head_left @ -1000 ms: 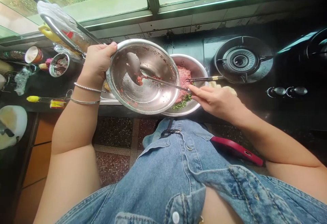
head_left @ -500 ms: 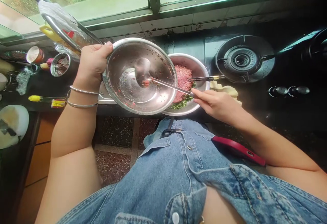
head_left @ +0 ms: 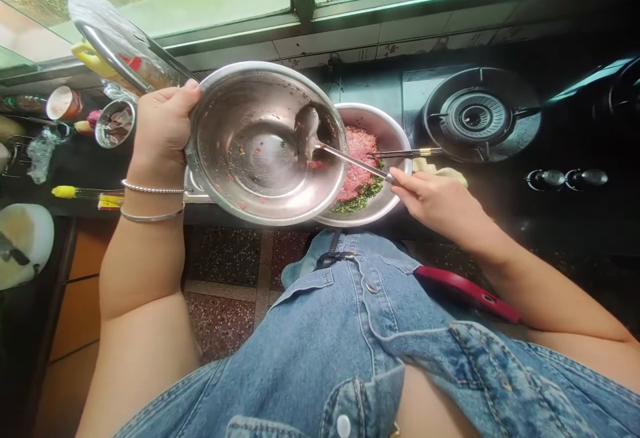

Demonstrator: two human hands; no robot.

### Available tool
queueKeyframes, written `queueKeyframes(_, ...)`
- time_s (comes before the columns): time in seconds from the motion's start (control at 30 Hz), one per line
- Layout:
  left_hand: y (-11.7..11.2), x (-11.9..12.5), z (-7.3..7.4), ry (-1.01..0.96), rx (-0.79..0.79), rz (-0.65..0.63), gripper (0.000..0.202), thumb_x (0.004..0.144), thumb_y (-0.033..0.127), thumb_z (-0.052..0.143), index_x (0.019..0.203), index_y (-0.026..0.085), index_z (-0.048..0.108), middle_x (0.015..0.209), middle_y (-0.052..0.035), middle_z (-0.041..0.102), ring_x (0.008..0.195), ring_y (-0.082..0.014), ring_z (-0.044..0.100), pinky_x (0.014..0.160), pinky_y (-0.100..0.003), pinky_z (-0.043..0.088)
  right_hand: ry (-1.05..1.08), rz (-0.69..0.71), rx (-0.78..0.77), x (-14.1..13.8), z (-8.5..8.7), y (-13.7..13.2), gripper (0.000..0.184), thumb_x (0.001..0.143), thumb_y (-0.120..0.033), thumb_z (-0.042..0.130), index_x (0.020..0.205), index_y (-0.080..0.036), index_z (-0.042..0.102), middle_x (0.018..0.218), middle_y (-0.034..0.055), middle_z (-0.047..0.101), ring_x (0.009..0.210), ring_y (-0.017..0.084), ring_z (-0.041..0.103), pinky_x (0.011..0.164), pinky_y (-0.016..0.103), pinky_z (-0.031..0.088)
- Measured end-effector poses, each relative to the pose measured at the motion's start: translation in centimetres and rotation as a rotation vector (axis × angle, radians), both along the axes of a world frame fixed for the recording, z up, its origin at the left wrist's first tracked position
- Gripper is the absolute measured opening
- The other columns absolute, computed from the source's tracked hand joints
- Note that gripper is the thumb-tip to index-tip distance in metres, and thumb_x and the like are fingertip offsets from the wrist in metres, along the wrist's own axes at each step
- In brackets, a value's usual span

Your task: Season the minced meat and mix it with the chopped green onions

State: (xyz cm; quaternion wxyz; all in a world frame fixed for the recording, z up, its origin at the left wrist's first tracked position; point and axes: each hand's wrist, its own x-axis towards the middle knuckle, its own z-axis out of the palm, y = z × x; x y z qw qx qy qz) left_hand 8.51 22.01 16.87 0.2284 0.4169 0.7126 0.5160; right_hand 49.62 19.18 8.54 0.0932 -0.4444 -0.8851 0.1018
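My left hand (head_left: 167, 118) grips the rim of a steel bowl (head_left: 260, 188), which is tipped over toward the right with bits of red residue on its inner wall. In my right hand (head_left: 430, 198) is the handle of a metal spoon (head_left: 307, 128), its head against the inside of the tipped bowl. Partly hidden beneath that bowl's right edge stands a second steel bowl (head_left: 395, 128). Pink minced meat (head_left: 359, 158) and chopped green herbs (head_left: 367, 198) lie in it, with chopsticks (head_left: 405, 153) resting in the meat.
A gas burner (head_left: 475, 118) sits on the right of the black counter. Pale dough-like pieces (head_left: 445, 173) lie behind my right hand. At left are a small metal cup (head_left: 115, 125), a jar (head_left: 63, 103), a yellow-capped bottle (head_left: 65, 192) and a white container (head_left: 43, 231).
The held bowl has shifted slightly left and tilted further. The spoon has slid right along its inside toward the lower bowl, and my right hand has moved a little right.
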Motion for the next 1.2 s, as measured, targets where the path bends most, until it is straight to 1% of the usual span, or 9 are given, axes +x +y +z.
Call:
queueKeyframes(0.23, 0.0, 0.9, 0.0, -0.052, -0.043, 0.017, 0.032, 0.087, 0.016, 0.066, 0.057, 0.012, 0.055, 0.051, 0.0035, 0.042, 0.046, -0.0047, 0.033, 0.047, -0.021, 0.024, 0.095, 0.239, 0.048, -2.2, 1.6, -0.8, 0.041, 0.102, -0.036, 0.041, 0.135, -0.023, 0.062, 0.088, 0.0058, 0.071, 0.067, 0.014, 0.060, 0.059, 0.026, 0.041)
queueKeyframes(0.37, 0.1, 1.4, -0.1, -0.098, -0.018, -0.027, 0.039, 0.090, 0.013, 0.063, 0.053, 0.012, 0.050, 0.048, 0.0038, 0.040, 0.043, -0.0040, 0.030, 0.042, -0.020, 0.019, 0.130, 0.146, 0.047, -3.4, 0.6, 0.1, 0.042, 0.101, -0.036, 0.045, 0.136, -0.020, 0.061, 0.087, 0.0069, 0.071, 0.065, 0.015, 0.060, 0.059, 0.026, 0.042)
queueKeyframes(0.5, -0.3, 1.3, 0.2, 0.051, 0.126, -0.089, 0.051, 0.091, 0.009, 0.062, 0.047, 0.014, 0.036, 0.047, 0.0066, 0.025, 0.044, -0.0020, 0.017, 0.043, -0.021, 0.011, 0.230, 0.017, -0.118, -2.4, -0.8, 0.9, 0.041, 0.098, -0.033, 0.050, 0.133, -0.018, 0.064, 0.091, 0.0083, 0.074, 0.069, 0.017, 0.065, 0.063, 0.027, 0.048)
queueKeyframes(0.67, -0.5, 1.7, -0.2, 0.208, 0.223, -0.082, 0.056, 0.093, 0.005, 0.055, 0.047, 0.016, 0.024, 0.049, 0.0065, 0.019, 0.048, -0.0029, 0.012, 0.046, -0.024, 0.009, 0.477, 0.059, -0.429, -3.1, -0.9, 0.4, 0.039, 0.095, -0.032, 0.052, 0.127, -0.016, 0.069, 0.107, 0.0068, 0.076, 0.082, 0.018, 0.071, 0.075, 0.029, 0.057)
queueKeyframes(0.83, -0.1, 2.6, -1.3, 0.214, 0.374, -0.133, 0.057, 0.092, 0.012, 0.060, 0.050, 0.018, 0.022, 0.051, 0.0069, 0.019, 0.050, -0.0038, 0.012, 0.048, -0.024, 0.010, 0.640, 0.066, -0.470, -6.1, -1.3, -1.6, 0.046, 0.097, -0.030, 0.048, 0.139, -0.013, 0.058, 0.125, 0.0095, 0.069, 0.104, 0.021, 0.071, 0.094, 0.032, 0.056)
queueKeyframes(1.0, -0.1, 2.1, -1.6, 0.206, 0.448, -0.109, 0.060, 0.090, 0.025, 0.067, 0.049, 0.018, 0.023, 0.051, 0.0072, 0.019, 0.051, -0.0029, 0.013, 0.050, -0.023, 0.010, 0.444, 0.153, -0.500, -3.7, -1.5, -3.0, 0.045, 0.096, -0.027, 0.049, 0.138, -0.013, 0.059, 0.109, 0.0127, 0.075, 0.089, 0.023, 0.073, 0.082, 0.033, 0.059)
queueKeyframes(1.07, -0.2, 2.0, -1.8, 0.244, 0.477, -0.126, 0.062, 0.088, 0.034, 0.069, 0.049, 0.018, 0.023, 0.051, 0.0072, 0.019, 0.051, -0.0029, 0.013, 0.051, -0.022, 0.010, 0.462, 0.150, -0.533, -3.1, -1.2, -3.0, 0.044, 0.096, -0.028, 0.049, 0.136, -0.014, 0.061, 0.109, 0.0122, 0.075, 0.088, 0.022, 0.073, 0.081, 0.032, 0.058)
queueKeyframes(1.13, -0.3, 2.1, -2.0, 0.275, 0.506, -0.165, 0.064, 0.086, 0.046, 0.069, 0.049, 0.018, 0.025, 0.051, 0.0071, 0.021, 0.051, -0.0028, 0.014, 0.052, -0.021, 0.011, 0.551, 0.132, -0.633, -3.5, -1.0, -2.7, 0.046, 0.096, -0.032, 0.049, 0.138, -0.015, 0.060, 0.098, 0.0089, 0.076, 0.077, 0.018, 0.071, 0.073, 0.030, 0.058)
queueKeyframes(1.2, -0.6, 2.3, -2.1, 0.299, 0.531, -0.207, 0.065, 0.084, 0.055, 0.068, 0.050, 0.017, 0.027, 0.051, 0.0068, 0.023, 0.051, -0.0025, 0.017, 0.052, -0.021, 0.012, 0.635, 0.115, -0.797, -4.0, -1.1, -2.2, 0.050, 0.098, -0.036, 0.045, 0.143, -0.015, 0.055, 0.074, 0.0024, 0.072, 0.055, 0.013, 0.063, 0.059, 0.026, 0.054)
